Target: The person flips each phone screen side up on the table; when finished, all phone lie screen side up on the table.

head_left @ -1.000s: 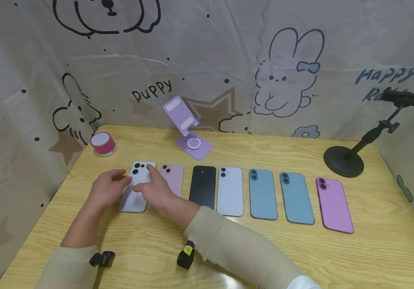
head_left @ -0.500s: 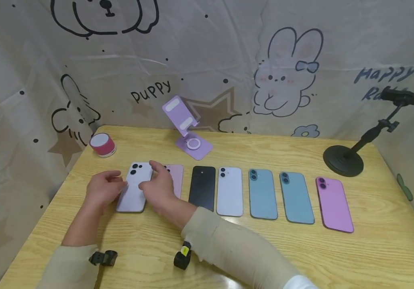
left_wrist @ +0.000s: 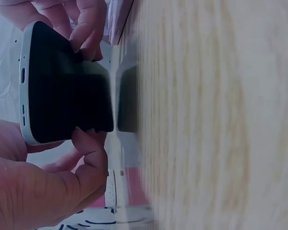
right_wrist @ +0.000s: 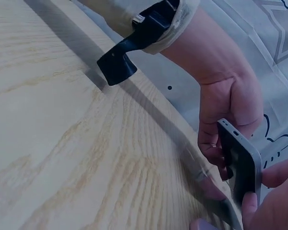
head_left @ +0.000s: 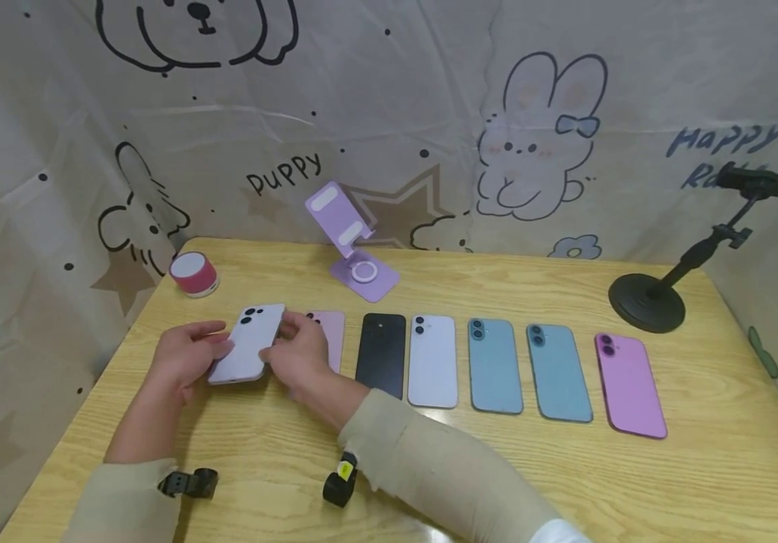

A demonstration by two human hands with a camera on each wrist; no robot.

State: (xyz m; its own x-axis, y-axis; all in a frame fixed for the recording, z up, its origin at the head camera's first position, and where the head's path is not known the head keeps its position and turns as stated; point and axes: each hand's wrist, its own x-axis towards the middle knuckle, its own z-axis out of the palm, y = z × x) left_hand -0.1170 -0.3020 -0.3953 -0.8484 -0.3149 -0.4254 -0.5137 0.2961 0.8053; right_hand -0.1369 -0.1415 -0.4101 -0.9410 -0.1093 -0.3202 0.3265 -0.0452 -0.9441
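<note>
A whitish smartphone (head_left: 247, 345) is held tilted above the table, camera side up, at the left end of a row of phones. My left hand (head_left: 183, 354) grips its left edge, thumb on top and fingers curled beneath. On the opposite edge, my right hand (head_left: 299, 351) pinches it the same way. The left wrist view shows the dark screen (left_wrist: 69, 91) facing down, its near end with the ports raised from the wood. A pink phone (head_left: 334, 339) lies just right of the held one, partly hidden by my right hand.
Right of it lie a black phone (head_left: 380, 354), a white phone (head_left: 432, 362), two blue phones (head_left: 495, 367) and a violet phone (head_left: 629, 385). Behind stand a pink speaker-like cylinder (head_left: 194, 274), a purple folding phone stand (head_left: 364, 275) and a black stand (head_left: 647, 302).
The whitish phone, flat on the table before, has shifted slightly left and its near end has come up. Both hands have closed on its edges and moved a little left with it.
</note>
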